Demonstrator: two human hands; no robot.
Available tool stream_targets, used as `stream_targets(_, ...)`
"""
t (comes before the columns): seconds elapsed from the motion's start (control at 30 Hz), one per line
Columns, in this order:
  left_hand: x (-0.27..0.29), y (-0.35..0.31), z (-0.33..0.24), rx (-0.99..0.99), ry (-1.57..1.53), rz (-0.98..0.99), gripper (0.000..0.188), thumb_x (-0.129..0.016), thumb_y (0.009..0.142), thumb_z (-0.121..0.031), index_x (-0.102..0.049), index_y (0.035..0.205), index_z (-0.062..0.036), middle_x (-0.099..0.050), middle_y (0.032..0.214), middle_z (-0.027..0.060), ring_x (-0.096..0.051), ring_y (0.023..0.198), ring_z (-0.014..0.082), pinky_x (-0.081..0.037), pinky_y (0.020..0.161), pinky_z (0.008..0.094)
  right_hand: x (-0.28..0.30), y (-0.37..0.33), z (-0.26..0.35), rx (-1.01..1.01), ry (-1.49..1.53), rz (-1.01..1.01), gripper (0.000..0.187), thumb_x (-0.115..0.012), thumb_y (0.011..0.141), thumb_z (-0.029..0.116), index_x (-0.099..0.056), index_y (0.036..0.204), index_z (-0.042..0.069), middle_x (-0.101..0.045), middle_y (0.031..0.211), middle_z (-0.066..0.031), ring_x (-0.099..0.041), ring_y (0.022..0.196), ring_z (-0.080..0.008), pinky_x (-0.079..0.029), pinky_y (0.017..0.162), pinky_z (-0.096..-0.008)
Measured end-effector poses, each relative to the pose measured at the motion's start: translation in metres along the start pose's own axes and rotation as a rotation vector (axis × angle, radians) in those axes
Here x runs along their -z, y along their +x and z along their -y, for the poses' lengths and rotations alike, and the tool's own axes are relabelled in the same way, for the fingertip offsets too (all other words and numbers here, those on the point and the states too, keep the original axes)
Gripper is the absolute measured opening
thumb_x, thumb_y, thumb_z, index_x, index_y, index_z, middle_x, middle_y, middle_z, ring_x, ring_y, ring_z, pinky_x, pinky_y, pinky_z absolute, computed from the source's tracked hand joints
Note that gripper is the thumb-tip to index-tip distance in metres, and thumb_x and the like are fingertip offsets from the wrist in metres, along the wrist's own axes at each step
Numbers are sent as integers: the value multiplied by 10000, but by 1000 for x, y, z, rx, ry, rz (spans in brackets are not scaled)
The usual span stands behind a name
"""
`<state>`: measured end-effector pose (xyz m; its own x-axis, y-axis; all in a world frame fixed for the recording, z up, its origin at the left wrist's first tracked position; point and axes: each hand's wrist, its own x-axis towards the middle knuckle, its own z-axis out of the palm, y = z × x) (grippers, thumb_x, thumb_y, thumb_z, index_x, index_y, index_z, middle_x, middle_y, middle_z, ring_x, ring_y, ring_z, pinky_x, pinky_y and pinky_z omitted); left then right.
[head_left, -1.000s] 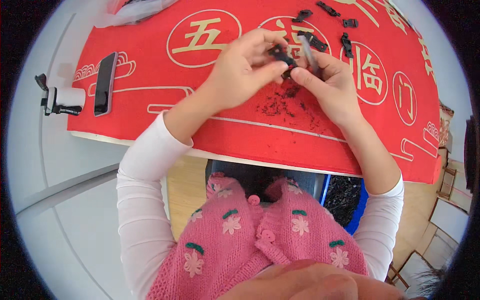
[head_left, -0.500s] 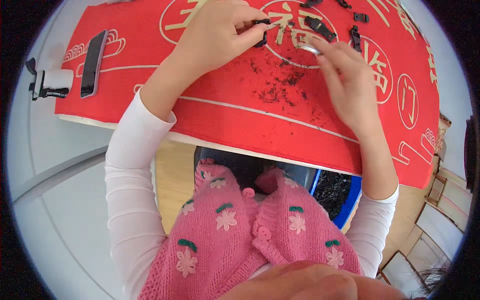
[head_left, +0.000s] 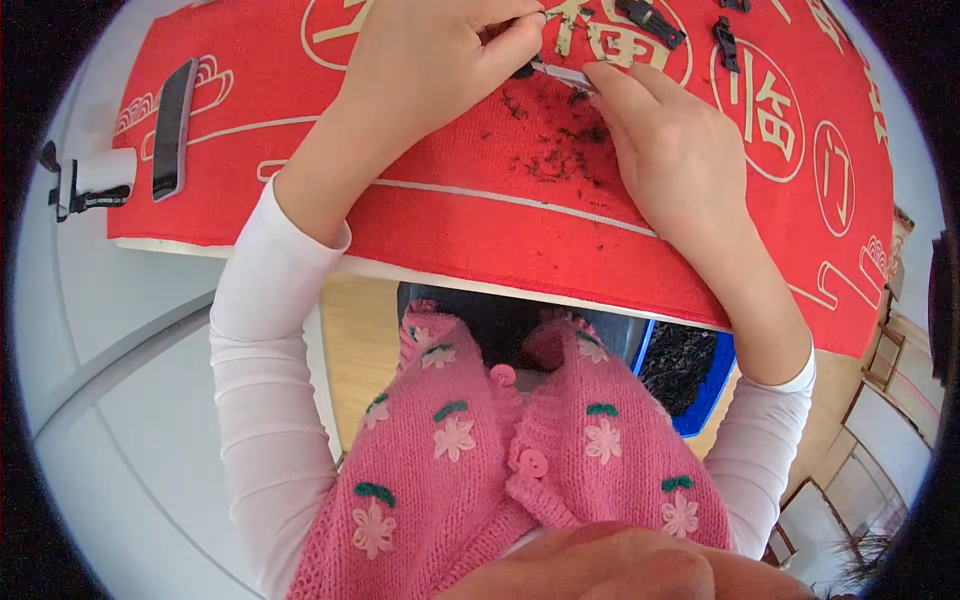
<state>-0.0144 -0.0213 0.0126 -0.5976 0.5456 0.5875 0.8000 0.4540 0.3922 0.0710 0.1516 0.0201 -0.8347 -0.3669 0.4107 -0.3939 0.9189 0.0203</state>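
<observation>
At the far middle of the table, my left hand is closed in a pinch around a small black plastic piece, mostly hidden by the fingers. My right hand grips a thin silver blade between thumb and fingers. Its tip points left and meets the black piece, or lies just beside it; I cannot tell which. Black shavings are scattered on the red cloth below the hands. Beyond the right hand lie a black plastic buckle and another black plastic part.
A phone lies at the table's left side. Left of it is a white roll-like object with black straps. Under the table's front edge, a blue bin holds many black bits.
My right hand has moved left with the blade, bringing it up to the left hand. The left hand has turned slightly and now covers more of the black piece. The whole view has shifted a little.
</observation>
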Motion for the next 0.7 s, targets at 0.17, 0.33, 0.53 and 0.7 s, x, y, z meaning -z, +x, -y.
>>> stream_targets(0.17, -1, -2, -3, -25, 15, -33, 76, -585, 671, -15, -618, 686, 52, -561, 559, 98, -448, 446, 172, -343, 431, 248, 1, 0, 3, 28, -64, 13, 66, -494, 750, 119, -534, 785, 82, -548, 733, -69, -558, 568, -254, -426, 461, -325)
stream_targets(0.33, -2, -2, -4, -28, 46, -29, 70, -587, 666, -16, -617, 679, 45, -567, 566, 93, -450, 447, 176, -347, 434, 247, 2, 1, 5, 37, -132, 28, 57, -490, 744, 121, -524, 756, 76, -550, 723, -81, -563, 562, -258, -431, 462, -322)
stream_targets(0.53, -3, 0, -8, 46, 22, 64, 61, -585, 666, -17, -608, 660, 40, -555, 554, 90, -439, 442, 182, -349, 440, 249, 3, 0, 4, 30, -237, 122, 203, -493, 761, 117, -537, 959, 105, -542, 738, -36, -532, 535, -235, -410, 445, -308)
stream_targets(0.7, -5, 1, -9, 15, 8, 13, 64, -576, 670, -12, -594, 635, 39, -535, 538, 88, -421, 439, 175, -341, 440, 251, 12, 5, 14, 32, -313, 69, 182, -495, 757, 122, -533, 934, 106, -534, 730, -38, -539, 535, -224, -414, 445, -303)
